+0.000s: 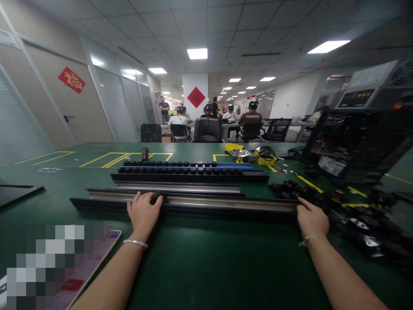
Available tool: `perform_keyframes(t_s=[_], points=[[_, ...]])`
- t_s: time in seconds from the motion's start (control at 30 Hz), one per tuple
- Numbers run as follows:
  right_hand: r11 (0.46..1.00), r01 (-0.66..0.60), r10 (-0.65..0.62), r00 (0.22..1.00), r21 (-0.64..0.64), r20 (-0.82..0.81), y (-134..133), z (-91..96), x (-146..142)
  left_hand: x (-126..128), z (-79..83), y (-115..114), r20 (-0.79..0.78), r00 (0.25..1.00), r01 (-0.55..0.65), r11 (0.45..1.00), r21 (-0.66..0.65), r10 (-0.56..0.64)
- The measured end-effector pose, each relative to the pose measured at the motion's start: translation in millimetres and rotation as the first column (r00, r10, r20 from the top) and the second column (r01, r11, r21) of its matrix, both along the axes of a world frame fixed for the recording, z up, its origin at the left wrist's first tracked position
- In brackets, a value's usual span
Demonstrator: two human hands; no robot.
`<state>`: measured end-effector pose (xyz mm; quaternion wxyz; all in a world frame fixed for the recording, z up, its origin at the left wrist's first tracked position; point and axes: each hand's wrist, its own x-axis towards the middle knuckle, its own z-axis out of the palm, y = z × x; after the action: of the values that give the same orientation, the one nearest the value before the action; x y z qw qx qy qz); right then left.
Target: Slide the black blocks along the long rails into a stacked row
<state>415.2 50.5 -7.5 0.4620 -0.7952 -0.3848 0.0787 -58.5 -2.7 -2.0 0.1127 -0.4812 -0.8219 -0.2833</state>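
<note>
A long dark rail (206, 206) with a pale metal strip along its top is laid crosswise on the green desk (206, 258), near its front. The left hand (143, 212) is pressed flat on the rail, fingers loosely spread beside a small black block (155, 197). The right hand (311, 219) is cupped over the rail's right end, fingers curled. Behind, more rails (180, 187) and a rack of black parts (183, 168) are lined up. Bare desk is left in front; a tablet (80, 275) is at the left edge.
</note>
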Motion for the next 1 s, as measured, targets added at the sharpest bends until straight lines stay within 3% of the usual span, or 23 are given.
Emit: perform_keyframes(t_s=[0.3,0.83,1.0], points=[[0.999,-0.018,0.017,1.0,0.037,0.021,3.6,-6.9,2.9,8.4,1.9,0.0,-0.044,0.998,0.033,0.998,-0.048,-0.035],[1.0,-0.014,0.013,1.0,-0.027,-0.021,-0.2,2.2,-2.8,21.6,4.2,-0.8,-0.032,0.993,0.111,0.992,-0.06,-0.113],[1.0,-0.016,0.016,1.0,0.024,-0.012,4.1,-4.4,1.6,22.3,2.0,-0.8,-0.068,0.991,0.117,0.993,-0.033,-0.119]])
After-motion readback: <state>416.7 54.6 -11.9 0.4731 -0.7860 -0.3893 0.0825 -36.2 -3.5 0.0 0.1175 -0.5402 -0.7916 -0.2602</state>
